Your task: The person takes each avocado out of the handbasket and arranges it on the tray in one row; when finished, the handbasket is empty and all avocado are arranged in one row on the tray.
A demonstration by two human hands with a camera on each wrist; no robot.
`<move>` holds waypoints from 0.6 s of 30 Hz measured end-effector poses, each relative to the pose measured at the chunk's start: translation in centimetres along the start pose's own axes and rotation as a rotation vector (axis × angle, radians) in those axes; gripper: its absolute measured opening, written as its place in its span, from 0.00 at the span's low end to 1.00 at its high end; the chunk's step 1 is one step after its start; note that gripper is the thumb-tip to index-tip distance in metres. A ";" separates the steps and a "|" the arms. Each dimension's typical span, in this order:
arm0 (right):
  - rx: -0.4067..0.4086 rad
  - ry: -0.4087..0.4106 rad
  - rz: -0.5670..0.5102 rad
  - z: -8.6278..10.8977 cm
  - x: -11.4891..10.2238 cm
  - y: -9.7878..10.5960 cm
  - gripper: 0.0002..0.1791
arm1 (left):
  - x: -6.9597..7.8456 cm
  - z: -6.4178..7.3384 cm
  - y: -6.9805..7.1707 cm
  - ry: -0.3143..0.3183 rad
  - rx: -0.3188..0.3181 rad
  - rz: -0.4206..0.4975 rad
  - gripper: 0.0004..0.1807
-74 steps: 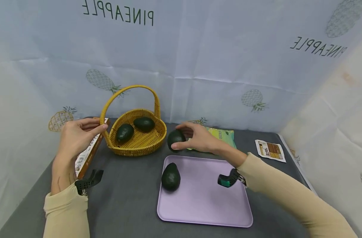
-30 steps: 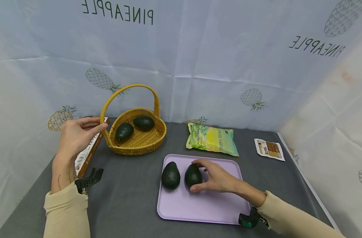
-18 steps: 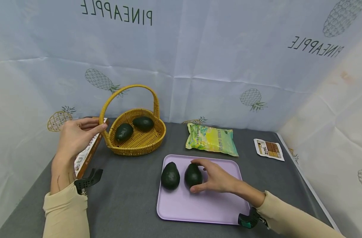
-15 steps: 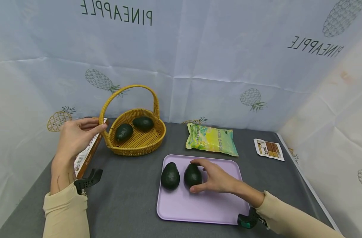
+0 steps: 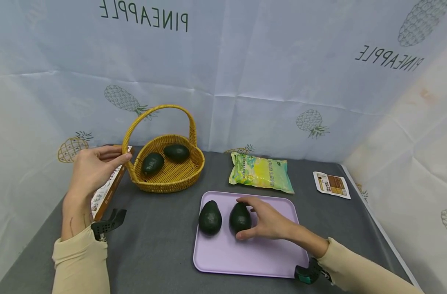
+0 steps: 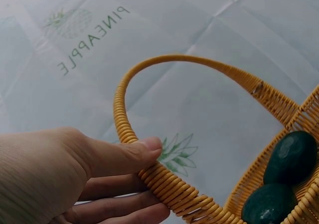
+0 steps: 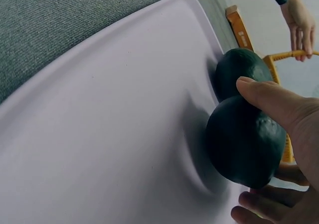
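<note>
My left hand (image 5: 92, 169) pinches one side of the handle of a yellow wicker basket (image 5: 164, 185), thumb in front, as the left wrist view also shows. Two dark green avocados (image 5: 177, 153) lie inside that basket. Over the lilac tray (image 5: 245, 259), my right hand (image 5: 267, 220) holds an avocado (image 5: 240, 218) between thumb and fingers at its two ends. Another avocado (image 5: 210, 217) lies just left of it, near the tray's left rim. In the right wrist view the thumb presses the held avocado (image 7: 244, 144), and its shadow falls on the tray.
Behind the tray lies a yellow-green packet (image 5: 262, 173). A small brown-and-white sachet (image 5: 331, 185) is at the far right. A long orange-and-white box (image 5: 107, 192) lies beside the basket, partly behind the left hand. A printed curtain (image 5: 245, 61) closes off the back.
My right hand has brought an avocado from beside the basket to the tray, next to the other one. Lately it has shifted slightly right. The left hand stays at the handle.
</note>
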State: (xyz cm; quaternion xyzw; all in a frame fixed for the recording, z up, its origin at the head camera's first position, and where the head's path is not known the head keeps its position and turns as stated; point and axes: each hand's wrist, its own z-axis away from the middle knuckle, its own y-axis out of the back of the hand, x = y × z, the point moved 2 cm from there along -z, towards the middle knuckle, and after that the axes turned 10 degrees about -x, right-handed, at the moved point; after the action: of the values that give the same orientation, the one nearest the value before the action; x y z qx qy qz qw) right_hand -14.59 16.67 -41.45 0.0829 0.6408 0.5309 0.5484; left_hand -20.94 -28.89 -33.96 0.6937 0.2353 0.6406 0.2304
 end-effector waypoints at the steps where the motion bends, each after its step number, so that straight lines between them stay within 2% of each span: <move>1: -0.002 -0.002 0.003 0.0 0.0 0.0 0.54 | 0.0 0.0 0.0 0.000 0.001 -0.002 0.32; 14: -0.041 0.001 0.001 -0.3 -0.3 0.1 0.57 | -0.1 -0.1 -0.1 0.007 0.003 -0.019 0.32; 18: -0.055 -0.012 -0.022 -0.8 -1.3 1.0 0.56 | 0.0 0.0 0.0 -0.001 0.002 -0.013 0.32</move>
State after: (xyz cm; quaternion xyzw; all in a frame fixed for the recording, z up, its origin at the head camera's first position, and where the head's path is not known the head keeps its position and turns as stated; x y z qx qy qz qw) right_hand -15.17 15.68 -40.02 0.0638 0.6236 0.5417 0.5601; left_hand -20.98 -28.92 -33.97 0.6925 0.2404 0.6386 0.2342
